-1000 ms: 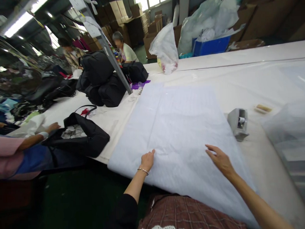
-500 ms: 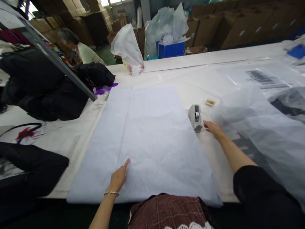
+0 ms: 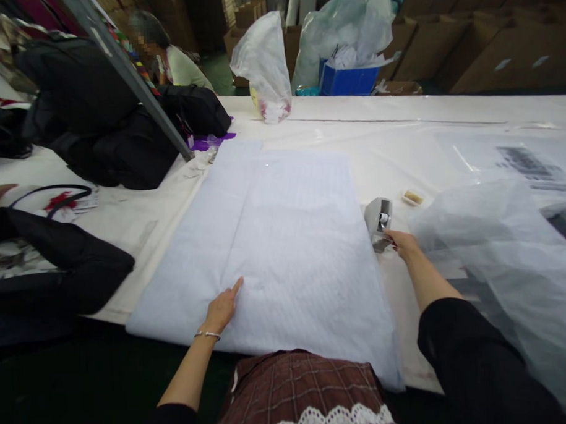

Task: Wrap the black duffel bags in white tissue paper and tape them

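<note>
While the left hand is extending its index finger onto the pale sheet, its other fingers are curling under and gripping nothing visible. The right hand is holding its fingertips close together at the near end of the grey tape dispenser; whether they are pinching tape, I am unable to tell. The sheet is lying beneath the left fingertip and reaching almost to the right fingers. In my judgement, good handling is requiring light, steady pressure on the left and a square pinch on the right, without dragging the dispenser. Just beyond the right fingers, a small yellowish block is resting; to their right, translucent plastic is spreading. Well left of the left fingers, an open black bag is sitting.
</note>
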Demonstrator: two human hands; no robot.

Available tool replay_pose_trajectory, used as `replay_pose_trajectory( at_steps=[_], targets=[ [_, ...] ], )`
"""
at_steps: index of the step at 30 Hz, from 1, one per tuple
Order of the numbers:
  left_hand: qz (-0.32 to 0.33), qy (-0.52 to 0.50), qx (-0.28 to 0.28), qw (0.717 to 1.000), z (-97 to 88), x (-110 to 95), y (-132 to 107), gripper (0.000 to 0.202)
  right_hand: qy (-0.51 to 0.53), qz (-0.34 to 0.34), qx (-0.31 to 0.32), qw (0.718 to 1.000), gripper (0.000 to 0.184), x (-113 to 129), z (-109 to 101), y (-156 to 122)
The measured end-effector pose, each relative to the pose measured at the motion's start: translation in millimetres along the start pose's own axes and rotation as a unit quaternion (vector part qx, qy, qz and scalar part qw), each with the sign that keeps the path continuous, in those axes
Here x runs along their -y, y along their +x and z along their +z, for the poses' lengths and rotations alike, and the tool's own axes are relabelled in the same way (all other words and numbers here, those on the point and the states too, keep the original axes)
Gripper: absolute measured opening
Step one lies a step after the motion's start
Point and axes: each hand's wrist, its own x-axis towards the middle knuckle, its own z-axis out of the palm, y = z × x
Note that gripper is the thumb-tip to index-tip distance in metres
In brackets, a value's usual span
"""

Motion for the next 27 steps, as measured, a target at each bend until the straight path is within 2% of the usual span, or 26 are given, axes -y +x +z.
replay_pose_trajectory(
  at_steps=[4, 7, 11, 17, 20, 22, 25, 27],
  targets=[
    [-0.006, -0.021, -0.001, 1.0, -1.3, -2, -1, 0.074, 0.049, 0.004, -0.023, 0.999, 0.016, 10, -13, -19],
    [-0.006, -0.029, -0.004, 1.0, -1.2, -2, -1, 0.074, 0.107, -0.009, -0.024, 0.994, 0.01, 8, -27, -42],
    [-0.005, -0.034, -0.004, 0.999, 0.1, -1, 0, 0.076, 0.141, 0.008, 0.005, 0.99, 0.02, -2, -34, -67],
    [0.001, -0.027, -0.013, 1.0, 4.1, 2, 1, 0.076, 0.149, 0.024, 0.062, 0.987, 0.033, -6, -32, -84],
    [0.006, -0.017, -0.005, 1.0, -2.1, 4, 0, 0.074, 0.128, 0.026, 0.127, 0.983, 0.038, 0, -31, -99],
    [0.002, -0.016, -0.016, 1.0, -14.1, 0, -4, 0.069, 0.103, 0.027, 0.187, 0.977, 0.04, 7, -25, -118],
    [-0.006, -0.096, -0.115, 0.989, -43.0, -22, -12, 0.061, 0.063, 0.028, 0.318, 0.946, 0.04, 24, -6, -161],
    [0.021, -0.242, -0.173, 0.955, -65.8, -46, -17, 0.052, 0.069, 0.038, 0.412, 0.908, 0.037, 38, 13, -196]
  ],
)
